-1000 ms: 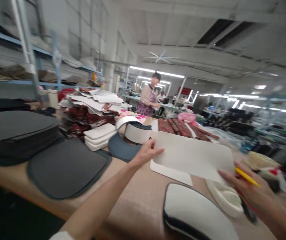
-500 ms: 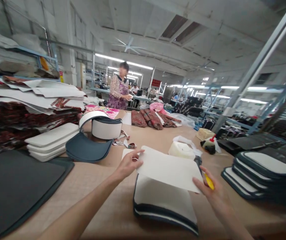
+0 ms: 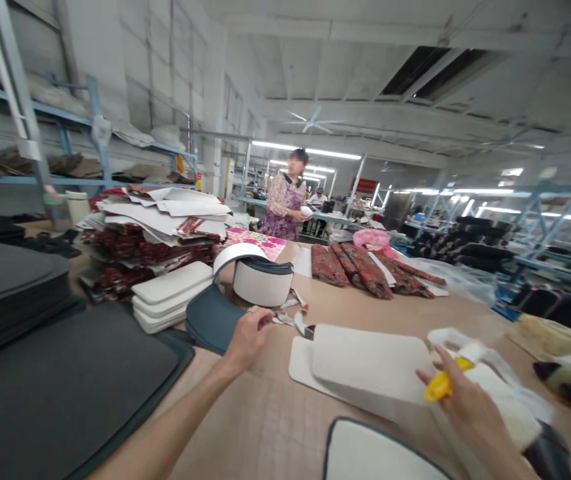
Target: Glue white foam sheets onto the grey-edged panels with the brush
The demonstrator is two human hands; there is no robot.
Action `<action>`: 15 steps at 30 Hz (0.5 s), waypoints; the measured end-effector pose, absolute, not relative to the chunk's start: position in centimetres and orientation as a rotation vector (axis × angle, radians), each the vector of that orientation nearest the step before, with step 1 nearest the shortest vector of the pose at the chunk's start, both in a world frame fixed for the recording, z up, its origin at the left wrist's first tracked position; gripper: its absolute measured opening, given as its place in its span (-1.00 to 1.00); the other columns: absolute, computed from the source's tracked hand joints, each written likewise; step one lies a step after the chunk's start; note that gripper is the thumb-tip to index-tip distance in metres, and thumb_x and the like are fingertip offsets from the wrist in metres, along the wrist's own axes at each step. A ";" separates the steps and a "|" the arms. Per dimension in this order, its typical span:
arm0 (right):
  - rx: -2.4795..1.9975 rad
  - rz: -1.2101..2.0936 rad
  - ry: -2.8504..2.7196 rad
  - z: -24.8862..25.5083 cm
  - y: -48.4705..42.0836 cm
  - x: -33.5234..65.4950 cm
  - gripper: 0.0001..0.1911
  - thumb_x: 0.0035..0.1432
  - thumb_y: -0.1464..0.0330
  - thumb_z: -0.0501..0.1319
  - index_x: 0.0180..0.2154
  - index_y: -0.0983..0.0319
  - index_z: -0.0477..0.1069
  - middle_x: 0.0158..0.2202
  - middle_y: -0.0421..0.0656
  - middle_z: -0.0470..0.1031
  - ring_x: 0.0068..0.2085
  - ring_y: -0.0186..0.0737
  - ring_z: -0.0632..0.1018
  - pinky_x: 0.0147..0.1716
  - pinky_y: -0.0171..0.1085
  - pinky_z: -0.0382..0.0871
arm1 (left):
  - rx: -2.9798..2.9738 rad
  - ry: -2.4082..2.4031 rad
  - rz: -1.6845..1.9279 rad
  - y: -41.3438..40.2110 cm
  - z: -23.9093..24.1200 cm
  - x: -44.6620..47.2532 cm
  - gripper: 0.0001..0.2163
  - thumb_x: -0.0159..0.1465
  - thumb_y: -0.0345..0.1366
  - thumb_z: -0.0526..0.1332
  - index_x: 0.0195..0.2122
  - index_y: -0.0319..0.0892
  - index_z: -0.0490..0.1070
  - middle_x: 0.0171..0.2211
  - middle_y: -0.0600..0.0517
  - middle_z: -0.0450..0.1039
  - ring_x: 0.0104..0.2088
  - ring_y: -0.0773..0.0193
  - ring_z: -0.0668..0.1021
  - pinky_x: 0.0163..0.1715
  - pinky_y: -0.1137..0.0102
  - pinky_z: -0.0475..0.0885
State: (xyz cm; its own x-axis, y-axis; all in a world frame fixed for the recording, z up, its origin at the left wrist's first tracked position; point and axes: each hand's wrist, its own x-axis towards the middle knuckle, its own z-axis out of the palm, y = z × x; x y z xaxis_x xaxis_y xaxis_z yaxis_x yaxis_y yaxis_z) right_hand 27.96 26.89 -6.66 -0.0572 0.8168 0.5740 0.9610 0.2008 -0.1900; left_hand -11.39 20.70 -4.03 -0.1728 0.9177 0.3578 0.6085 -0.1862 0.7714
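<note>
My left hand (image 3: 249, 337) reaches out over the tan table (image 3: 270, 420) toward a dark blue fabric piece (image 3: 210, 323) and small scraps, its fingers curled; whether they grip anything is unclear. My right hand (image 3: 468, 407) holds a yellow tool (image 3: 440, 385) and also the edge of a white foam sheet (image 3: 370, 363), which is lifted above another white sheet (image 3: 301, 360) lying flat. A white cushion with dark trim (image 3: 375, 457) lies at the near edge.
A curled white and blue strip (image 3: 260, 277) stands mid-table beside stacked white pads (image 3: 168, 297). Dark grey pads (image 3: 65, 380) lie at left, with piled red patterned fabric (image 3: 150, 237) behind. Folded red cloth (image 3: 365, 267) lies further back. A person (image 3: 288, 200) stands beyond the table.
The view swung left. My left hand let go of the white sheet and moved left toward the blue fabric. My right hand still holds the sheet and yellow tool.
</note>
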 end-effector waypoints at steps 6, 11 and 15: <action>-1.138 -0.446 -2.210 -7.9 31.1 18.8 -0.52 0.17 0.07 -0.07 -0.12 0.25 0.38 -0.52 -0.07 0.45 -0.46 -0.08 0.49 -0.42 -0.15 0.31 | 1.832 2.075 0.771 21.4 -7.4 -15.5 -0.48 0.10 -0.02 0.15 -0.08 -0.37 0.37 -0.08 -0.31 0.36 -0.02 -0.09 0.38 -0.02 0.14 0.26; -0.893 -0.066 -2.362 -6.8 29.9 10.1 -0.69 0.16 0.22 0.03 -0.10 0.16 0.34 -0.35 -0.09 0.50 -0.36 -0.13 0.51 -0.34 -0.19 0.36 | 1.905 2.140 0.450 21.9 -8.8 -14.6 -0.50 0.05 -0.11 0.18 -0.07 -0.40 0.39 0.02 -0.36 0.28 0.05 -0.18 0.32 0.02 0.10 0.23; -0.936 0.259 -2.423 -5.7 28.9 6.4 -0.70 0.13 0.28 0.01 -0.09 0.18 0.31 -0.32 -0.06 0.49 -0.35 -0.13 0.52 -0.37 -0.21 0.37 | 2.081 2.081 0.306 21.6 -8.4 -13.5 -0.60 0.02 -0.32 0.19 -0.16 -0.53 0.43 -0.08 -0.48 0.32 -0.02 -0.27 0.36 -0.10 0.07 0.32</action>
State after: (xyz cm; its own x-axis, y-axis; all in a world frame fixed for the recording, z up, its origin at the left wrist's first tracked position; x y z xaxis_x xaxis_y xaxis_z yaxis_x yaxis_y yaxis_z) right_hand 6.37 28.91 -5.71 -0.6230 0.6699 0.4038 0.5695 0.7423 -0.3530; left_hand -13.45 21.63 -8.42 -0.0022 0.9999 0.0160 0.9622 -0.0023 0.2723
